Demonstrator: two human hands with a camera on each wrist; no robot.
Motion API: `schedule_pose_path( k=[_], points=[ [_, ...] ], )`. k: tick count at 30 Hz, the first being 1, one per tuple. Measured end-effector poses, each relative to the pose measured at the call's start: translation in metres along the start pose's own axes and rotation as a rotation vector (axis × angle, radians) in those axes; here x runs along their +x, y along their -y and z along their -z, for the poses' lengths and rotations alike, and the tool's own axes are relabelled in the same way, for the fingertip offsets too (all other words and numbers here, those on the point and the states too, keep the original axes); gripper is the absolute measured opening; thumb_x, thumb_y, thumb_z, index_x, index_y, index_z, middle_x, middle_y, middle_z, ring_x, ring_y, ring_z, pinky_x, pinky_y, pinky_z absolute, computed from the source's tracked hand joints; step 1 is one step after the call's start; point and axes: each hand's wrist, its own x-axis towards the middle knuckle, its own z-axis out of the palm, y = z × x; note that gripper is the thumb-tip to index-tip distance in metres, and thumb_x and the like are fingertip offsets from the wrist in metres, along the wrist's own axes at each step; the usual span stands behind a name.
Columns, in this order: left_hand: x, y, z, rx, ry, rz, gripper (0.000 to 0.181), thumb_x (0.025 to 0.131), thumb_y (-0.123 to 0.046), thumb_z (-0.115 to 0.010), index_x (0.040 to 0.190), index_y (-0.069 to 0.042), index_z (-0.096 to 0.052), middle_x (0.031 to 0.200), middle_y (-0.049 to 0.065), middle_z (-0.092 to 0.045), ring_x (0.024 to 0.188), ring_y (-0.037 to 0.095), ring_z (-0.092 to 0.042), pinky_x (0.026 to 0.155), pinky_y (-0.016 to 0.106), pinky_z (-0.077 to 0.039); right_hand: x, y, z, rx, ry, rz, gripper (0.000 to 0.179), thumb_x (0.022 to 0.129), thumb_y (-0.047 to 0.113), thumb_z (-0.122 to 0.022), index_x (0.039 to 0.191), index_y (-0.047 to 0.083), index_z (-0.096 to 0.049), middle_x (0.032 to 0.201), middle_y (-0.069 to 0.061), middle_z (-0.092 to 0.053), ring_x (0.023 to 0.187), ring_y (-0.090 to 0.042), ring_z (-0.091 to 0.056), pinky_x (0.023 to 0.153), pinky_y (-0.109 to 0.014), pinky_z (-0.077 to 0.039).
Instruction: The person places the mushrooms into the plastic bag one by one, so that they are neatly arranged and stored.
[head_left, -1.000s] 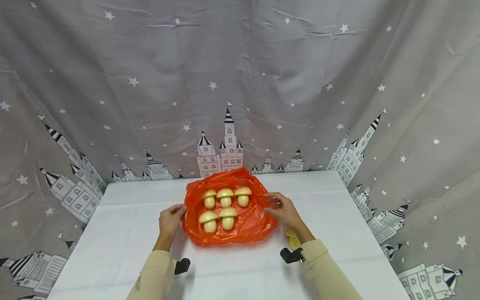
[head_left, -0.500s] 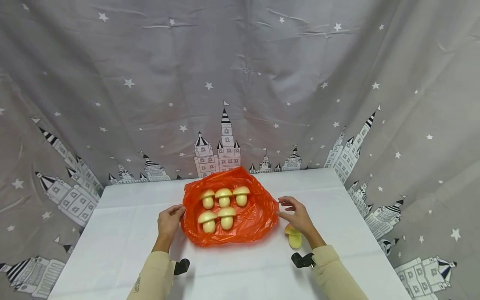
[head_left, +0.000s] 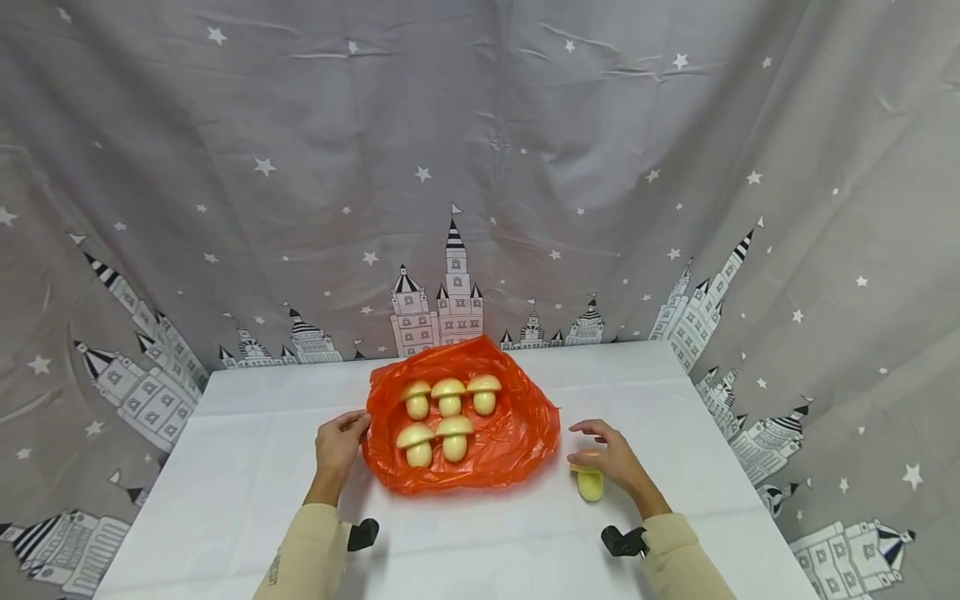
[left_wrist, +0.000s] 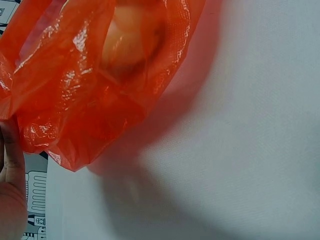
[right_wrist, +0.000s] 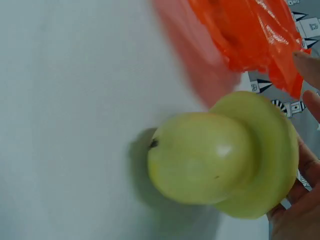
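A red plastic bag [head_left: 498, 458] lies spread with its mouth open on the white table, and several cream toy mushrooms [head_left: 454, 446] sit in two rows inside it. My left hand [head_left: 337, 450] pinches the bag's left rim; the left wrist view catches only part of the fingers beside the crinkled plastic [left_wrist: 75, 100]. To the right of the bag, a single yellow-green toy mushroom [right_wrist: 200, 157] lies on the table. My right hand [head_left: 618, 462] hovers over its cap with fingers spread and loosely bent, partly covering it in the head view.
The white-covered table [head_left: 465, 550] ends at the back against a grey curtain [head_left: 480, 167] printed with castles and stars. A black wrist mount [head_left: 624, 542] sticks out from the right sleeve, another [head_left: 363, 534] from the left.
My right hand has left the bag's right side and moved right and toward me, over the loose mushroom. My left hand stays at the left rim.
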Motion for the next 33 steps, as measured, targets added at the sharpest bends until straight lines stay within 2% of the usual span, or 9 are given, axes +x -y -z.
schedule_pose_path(
  k=[5,9,14,20,27,33],
  points=[
    [0.000,0.000,0.000,0.010,-0.002,-0.010,0.036,0.100,-0.024,-0.055,0.123,0.003,-0.061,0.121,0.023,-0.062,0.106,0.028,-0.061,0.093,0.033,-0.051,-0.003,-0.012,0.001,-0.010,0.074,-0.011,0.050,0.076,0.011,-0.081,0.123,0.007,-0.062,0.130,-0.014,-0.055,0.121,-0.035,-0.046,0.104,-0.053,-0.036],
    [0.000,0.000,-0.001,0.003,-0.006,-0.006,0.036,0.100,-0.023,-0.054,0.124,0.003,-0.061,0.121,0.023,-0.062,0.106,0.028,-0.060,0.094,0.035,-0.051,-0.006,-0.016,0.001,0.039,0.103,-0.011,0.056,0.076,0.006,-0.081,0.127,0.006,-0.059,0.132,-0.016,-0.053,0.122,-0.038,-0.045,0.101,-0.055,-0.040],
    [0.001,0.002,-0.002,-0.012,-0.009,0.013,0.036,0.099,-0.023,-0.055,0.124,0.003,-0.061,0.121,0.023,-0.062,0.107,0.029,-0.060,0.097,0.038,-0.049,-0.009,-0.018,-0.002,0.084,0.103,-0.048,0.061,0.076,0.004,-0.080,0.131,0.005,-0.054,0.133,-0.018,-0.052,0.121,-0.038,-0.045,0.100,-0.054,-0.042],
    [0.000,0.003,-0.003,-0.010,-0.009,0.021,0.036,0.099,-0.024,-0.055,0.124,0.002,-0.061,0.121,0.022,-0.062,0.107,0.029,-0.060,0.097,0.037,-0.048,-0.012,-0.025,-0.004,0.071,0.098,-0.091,0.059,0.075,0.004,-0.078,0.129,0.007,-0.055,0.126,-0.016,-0.055,0.109,-0.029,-0.051,0.091,-0.040,-0.046],
    [-0.001,0.003,-0.001,-0.009,0.000,0.016,0.038,0.099,-0.025,-0.055,0.125,0.002,-0.060,0.122,0.023,-0.061,0.109,0.030,-0.059,0.099,0.039,-0.047,-0.014,-0.029,-0.001,0.087,0.103,-0.034,0.057,0.074,-0.001,-0.074,0.128,-0.001,-0.054,0.125,-0.022,-0.056,0.107,-0.029,-0.053,0.089,-0.035,-0.047],
    [-0.001,0.004,0.000,-0.011,0.008,0.020,0.039,0.099,-0.025,-0.054,0.126,0.002,-0.060,0.123,0.024,-0.060,0.110,0.031,-0.058,0.100,0.041,-0.046,-0.014,-0.028,0.001,0.087,0.071,-0.026,0.049,0.078,0.002,-0.076,0.123,-0.003,-0.057,0.121,-0.019,-0.059,0.110,-0.030,-0.053,0.095,-0.037,-0.044]
  ],
)
